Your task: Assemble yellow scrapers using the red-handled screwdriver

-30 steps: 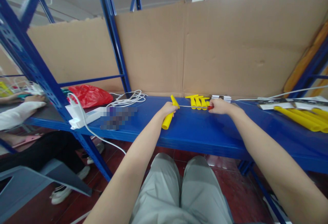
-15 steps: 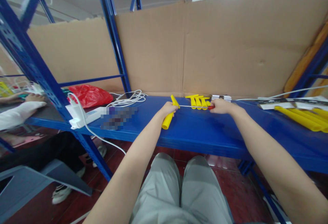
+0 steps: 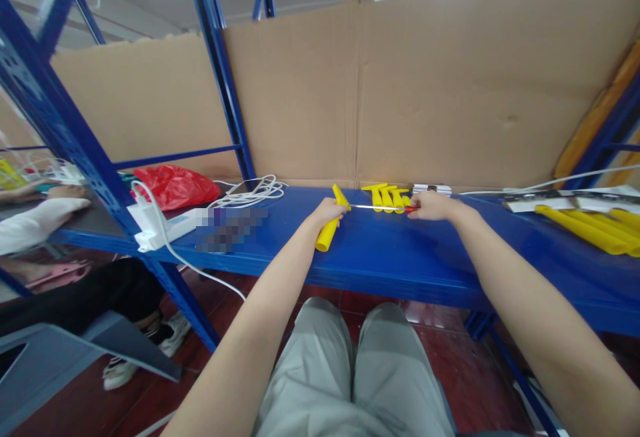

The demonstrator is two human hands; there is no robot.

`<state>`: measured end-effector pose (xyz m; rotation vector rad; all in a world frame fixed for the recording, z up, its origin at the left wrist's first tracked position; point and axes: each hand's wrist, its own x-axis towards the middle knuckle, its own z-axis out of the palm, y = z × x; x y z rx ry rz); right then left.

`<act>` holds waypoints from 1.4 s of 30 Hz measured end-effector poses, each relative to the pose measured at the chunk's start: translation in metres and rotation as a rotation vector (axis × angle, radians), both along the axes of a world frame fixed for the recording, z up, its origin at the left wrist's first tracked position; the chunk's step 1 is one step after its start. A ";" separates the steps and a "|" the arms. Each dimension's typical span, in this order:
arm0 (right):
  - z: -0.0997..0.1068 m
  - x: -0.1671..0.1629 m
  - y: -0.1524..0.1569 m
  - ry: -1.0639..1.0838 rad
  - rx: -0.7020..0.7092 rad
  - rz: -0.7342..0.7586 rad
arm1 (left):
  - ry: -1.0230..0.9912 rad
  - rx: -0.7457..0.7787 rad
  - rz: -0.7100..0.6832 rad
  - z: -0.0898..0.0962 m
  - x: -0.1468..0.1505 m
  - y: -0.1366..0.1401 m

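My left hand [image 3: 331,211] is wrapped round a yellow tube-shaped piece [image 3: 327,237] with a crosswise top end, held tilted over the blue shelf. In my right hand [image 3: 431,206] is a red-handled screwdriver [image 3: 373,207], lying level and pointing left. Its long metal shaft runs to the yellow piece at my left fingers; the exact contact of the tip is too small to make out. Behind the shaft, several similar yellow pieces [image 3: 388,199] lie in a row on the shelf.
Yellow tubes [image 3: 583,229] and flat white packs [image 3: 540,201] lie at the right. To the left are a white power strip [image 3: 183,225], coiled white cable [image 3: 265,190] and a red plastic bag [image 3: 175,187]. Cardboard [image 3: 425,90] stands behind the blue shelf [image 3: 390,257]. Another person sits far left.
My hands, the yellow piece and the screwdriver have hardly moved. At the lower left, the other person's feet have shifted.
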<state>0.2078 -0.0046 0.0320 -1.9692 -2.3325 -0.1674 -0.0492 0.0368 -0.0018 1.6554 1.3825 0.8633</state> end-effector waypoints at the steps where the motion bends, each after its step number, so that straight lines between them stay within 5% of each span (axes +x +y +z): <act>1: 0.000 -0.001 -0.001 0.002 -0.007 -0.009 | 0.002 0.000 0.002 0.000 0.000 0.000; 6: 0.000 -0.004 -0.003 0.119 -0.148 -0.059 | 0.008 -0.001 0.004 -0.001 0.000 0.000; 16: 0.000 0.001 0.001 -0.006 -0.033 0.008 | 0.009 0.003 0.006 0.003 0.002 -0.005; 21: 0.000 -0.002 -0.002 0.111 -0.156 -0.035 | 0.023 -0.008 0.013 0.003 0.002 -0.004; 32: -0.001 0.008 0.005 0.031 -0.035 0.048 | 0.005 -0.011 0.005 0.002 0.001 -0.002; 42: -0.003 0.018 0.008 0.144 -0.136 -0.017 | 0.018 -0.007 0.007 -0.001 0.000 0.003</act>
